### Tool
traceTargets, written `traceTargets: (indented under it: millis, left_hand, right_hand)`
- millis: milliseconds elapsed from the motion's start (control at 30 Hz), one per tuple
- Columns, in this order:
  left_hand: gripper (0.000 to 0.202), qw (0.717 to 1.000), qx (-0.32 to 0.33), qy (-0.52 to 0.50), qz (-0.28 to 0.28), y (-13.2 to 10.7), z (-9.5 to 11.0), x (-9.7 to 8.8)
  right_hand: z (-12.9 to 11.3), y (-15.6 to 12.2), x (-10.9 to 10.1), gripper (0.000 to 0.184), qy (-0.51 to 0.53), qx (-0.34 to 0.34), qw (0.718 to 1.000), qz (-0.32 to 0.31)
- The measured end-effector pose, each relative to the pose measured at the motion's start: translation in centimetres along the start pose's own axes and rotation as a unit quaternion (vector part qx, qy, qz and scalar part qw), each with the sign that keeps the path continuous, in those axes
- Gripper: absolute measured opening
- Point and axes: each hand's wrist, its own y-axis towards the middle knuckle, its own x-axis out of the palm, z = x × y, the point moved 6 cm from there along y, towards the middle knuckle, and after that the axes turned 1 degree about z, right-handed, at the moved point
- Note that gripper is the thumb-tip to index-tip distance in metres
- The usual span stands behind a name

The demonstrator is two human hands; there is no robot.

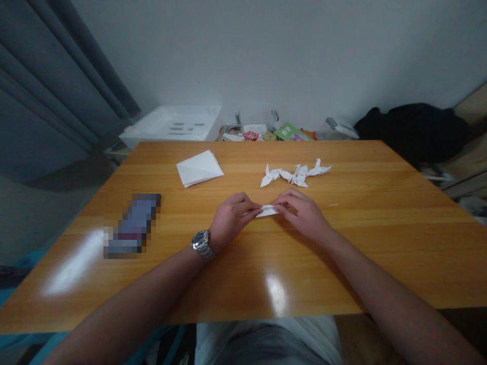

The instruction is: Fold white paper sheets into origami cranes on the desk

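Observation:
A small folded piece of white paper (267, 210) lies on the wooden table (266, 263) between my two hands. My left hand (232, 219), with a metal watch at the wrist, pinches the paper's left end with closed fingers. My right hand (302, 213) pinches its right end, fingers pressed together on the paper. Just beyond my hands lie three finished white paper cranes (294, 175) in a row.
A stack of white paper sheets (199, 168) sits at the table's far left. A blurred-out dark oblong object (133, 224) lies to my left. Past the far edge are a white box (173, 124), small clutter (266, 133) and a black bag (414, 129).

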Motion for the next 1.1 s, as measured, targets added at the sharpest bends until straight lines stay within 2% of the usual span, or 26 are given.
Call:
traceTargets:
  millis: [200,467,600,800,967,1100]
  left_hand:
    - [0.015,1.0,0.009,0.013,-0.008,0.0,0.2,0.2]
    - [0.017,1.0,0.009,-0.014,-0.017,0.1,0.0,0.3]
    - [0.015,1.0,0.013,-0.008,-0.022,0.0,0.1,0.4]
    - [0.02,0.998,0.049,0.023,-0.026,-0.1,0.8,0.6]
    - [0.023,0.991,0.108,0.032,-0.074,-0.4,1.8,1.2]
    - [0.019,0.987,0.125,0.041,-0.093,-0.6,1.9,1.5]
  right_hand:
    - [-0.1,-0.2,0.6,0.01,0.007,-0.007,1.0,-0.02]
    - [-0.2,0.0,0.3,0.011,0.008,-0.011,1.0,-0.002]
    - [0.0,0.1,0.4,0.012,0.021,-0.004,1.0,-0.012]
    - [0.0,0.0,0.8,0.012,0.04,0.009,0.998,-0.038]
    - [0.0,-0.1,0.9,0.009,0.043,0.022,0.998,-0.038]
    - [0.0,-0.1,1.0,0.009,0.049,0.034,0.997,-0.049]
